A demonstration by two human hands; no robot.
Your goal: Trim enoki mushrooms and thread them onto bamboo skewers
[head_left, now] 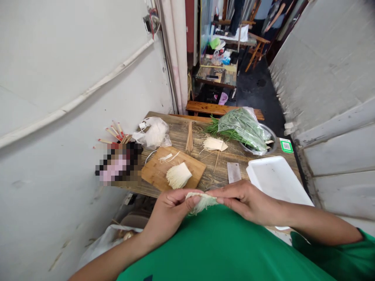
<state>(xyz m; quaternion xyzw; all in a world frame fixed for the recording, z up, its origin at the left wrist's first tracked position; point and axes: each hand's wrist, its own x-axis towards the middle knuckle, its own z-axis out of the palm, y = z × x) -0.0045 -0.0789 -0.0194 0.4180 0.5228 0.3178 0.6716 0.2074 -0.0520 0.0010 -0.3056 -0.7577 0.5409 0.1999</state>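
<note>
A pale bunch of thin strands (pixel 202 203) was held in front of the green shirt (pixel 222 242), at the near side of the wooden table (pixel 178 130). It was placed directly between the two hands, so neither could be called the nearer one. Its left part was pinched by the left hand (pixel 175 206), with the thumb laid over it and the fingers bent behind. Its right end was gripped between the thumb and forefinger of the right hand (pixel 249 200), with hardly any opening left. The longer side of the bunch was seen to run across, from one hand to the other, while the strands were spread downward, toward the shirt. Beyond the left hand, a second bunch (pixel 178 175) was laid on the cutting board (pixel 152 173). A flat metal blade (pixel 233 172) was placed just beyond the right hand.
</note>
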